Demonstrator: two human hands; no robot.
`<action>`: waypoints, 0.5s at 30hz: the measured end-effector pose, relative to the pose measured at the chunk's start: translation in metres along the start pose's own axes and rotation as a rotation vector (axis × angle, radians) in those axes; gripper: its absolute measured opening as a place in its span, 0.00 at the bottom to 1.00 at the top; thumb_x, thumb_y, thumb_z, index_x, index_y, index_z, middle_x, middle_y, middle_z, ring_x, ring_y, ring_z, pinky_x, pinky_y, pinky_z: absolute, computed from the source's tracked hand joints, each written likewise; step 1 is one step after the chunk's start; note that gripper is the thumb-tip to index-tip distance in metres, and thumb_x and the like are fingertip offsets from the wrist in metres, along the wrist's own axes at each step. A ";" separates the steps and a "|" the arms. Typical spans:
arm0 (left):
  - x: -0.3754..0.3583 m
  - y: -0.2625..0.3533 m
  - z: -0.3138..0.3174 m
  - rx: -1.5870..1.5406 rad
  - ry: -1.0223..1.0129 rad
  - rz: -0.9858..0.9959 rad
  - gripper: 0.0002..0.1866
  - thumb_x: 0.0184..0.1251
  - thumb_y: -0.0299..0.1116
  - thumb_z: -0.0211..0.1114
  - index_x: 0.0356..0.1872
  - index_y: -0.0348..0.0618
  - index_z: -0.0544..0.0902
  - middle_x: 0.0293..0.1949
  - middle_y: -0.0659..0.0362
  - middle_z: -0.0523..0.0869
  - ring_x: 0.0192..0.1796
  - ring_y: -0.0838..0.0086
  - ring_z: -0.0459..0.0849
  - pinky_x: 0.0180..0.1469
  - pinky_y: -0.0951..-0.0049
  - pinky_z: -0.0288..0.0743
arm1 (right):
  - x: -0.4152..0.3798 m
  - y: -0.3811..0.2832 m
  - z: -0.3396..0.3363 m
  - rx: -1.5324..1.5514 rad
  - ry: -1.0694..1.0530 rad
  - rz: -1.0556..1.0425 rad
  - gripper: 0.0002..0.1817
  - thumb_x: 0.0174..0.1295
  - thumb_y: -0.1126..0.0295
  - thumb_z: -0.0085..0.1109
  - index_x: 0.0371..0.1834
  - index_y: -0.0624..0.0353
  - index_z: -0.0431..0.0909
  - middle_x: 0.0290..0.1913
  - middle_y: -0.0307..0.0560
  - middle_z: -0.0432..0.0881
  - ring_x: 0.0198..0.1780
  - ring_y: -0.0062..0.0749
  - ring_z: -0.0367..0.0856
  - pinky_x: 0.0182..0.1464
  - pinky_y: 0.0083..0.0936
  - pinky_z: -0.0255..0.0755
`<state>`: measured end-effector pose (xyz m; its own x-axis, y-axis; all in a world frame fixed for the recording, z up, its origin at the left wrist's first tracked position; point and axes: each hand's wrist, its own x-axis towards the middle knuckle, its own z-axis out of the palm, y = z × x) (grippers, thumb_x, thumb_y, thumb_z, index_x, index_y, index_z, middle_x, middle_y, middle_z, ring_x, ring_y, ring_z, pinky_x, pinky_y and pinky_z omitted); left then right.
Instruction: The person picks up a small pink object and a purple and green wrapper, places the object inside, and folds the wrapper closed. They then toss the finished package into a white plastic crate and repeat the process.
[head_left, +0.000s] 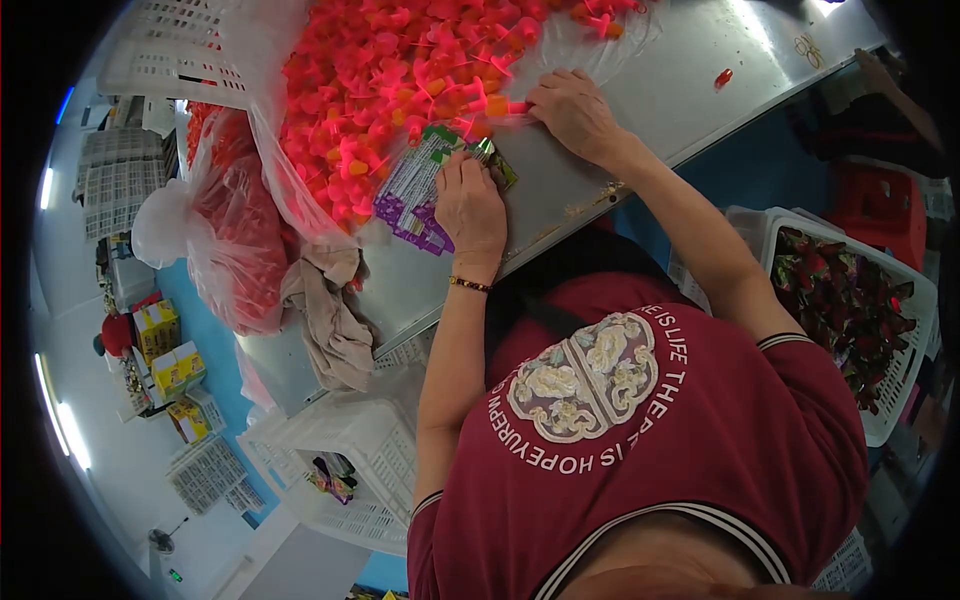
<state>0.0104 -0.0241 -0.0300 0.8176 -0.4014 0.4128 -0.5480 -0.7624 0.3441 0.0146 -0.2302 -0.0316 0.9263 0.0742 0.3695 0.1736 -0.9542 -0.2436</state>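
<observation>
My left hand (470, 205) lies on purple-and-green printed packets (415, 195), its fingers curled over their upper edge. The packets overlap on the metal table, and a shiny green one (492, 160) shows by my fingertips. My right hand (578, 118) pinches the narrow end of a pink-and-orange plastic piece (497, 106) at the edge of the heap. That heap of bright pink pieces (370, 70), some with orange parts, spreads over clear plastic in front of both hands.
A grey cloth (330, 320) and a knotted bag of red pieces (235, 230) hang at the table's left edge. White crates stand below left (370, 450) and at right (915, 370), the right one holding dark red packets. One red piece (724, 78) lies farther along the metal table (690, 110).
</observation>
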 end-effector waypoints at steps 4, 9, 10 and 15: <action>-0.001 -0.003 0.004 0.006 0.016 -0.012 0.05 0.61 0.26 0.62 0.35 0.37 0.78 0.47 0.54 0.83 0.48 0.57 0.80 0.49 0.62 0.76 | -0.010 -0.017 -0.008 0.622 -0.022 0.373 0.08 0.58 0.66 0.59 0.34 0.58 0.83 0.31 0.48 0.81 0.43 0.41 0.79 0.50 0.36 0.69; 0.000 -0.007 0.005 -0.042 0.040 -0.049 0.04 0.61 0.26 0.62 0.35 0.37 0.79 0.45 0.54 0.83 0.48 0.57 0.81 0.48 0.62 0.76 | -0.023 -0.044 -0.001 0.515 -0.017 0.255 0.09 0.57 0.66 0.61 0.32 0.59 0.82 0.31 0.48 0.81 0.41 0.43 0.78 0.52 0.37 0.66; 0.000 -0.008 0.004 -0.064 0.041 -0.063 0.04 0.60 0.26 0.61 0.34 0.37 0.78 0.45 0.54 0.83 0.48 0.57 0.81 0.48 0.62 0.76 | -0.025 -0.046 0.002 0.406 0.013 0.155 0.09 0.57 0.65 0.62 0.32 0.59 0.82 0.31 0.47 0.81 0.41 0.42 0.78 0.51 0.36 0.66; 0.001 -0.009 0.002 -0.165 0.035 -0.145 0.03 0.60 0.26 0.60 0.31 0.37 0.77 0.44 0.54 0.84 0.47 0.58 0.81 0.48 0.62 0.76 | -0.032 -0.041 -0.001 0.212 -0.014 0.062 0.08 0.57 0.64 0.62 0.30 0.57 0.82 0.32 0.45 0.80 0.43 0.39 0.77 0.52 0.34 0.65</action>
<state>0.0163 -0.0180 -0.0344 0.8850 -0.2731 0.3771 -0.4487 -0.7165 0.5342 -0.0227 -0.1937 -0.0324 0.9415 0.0227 0.3361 0.1814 -0.8749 -0.4490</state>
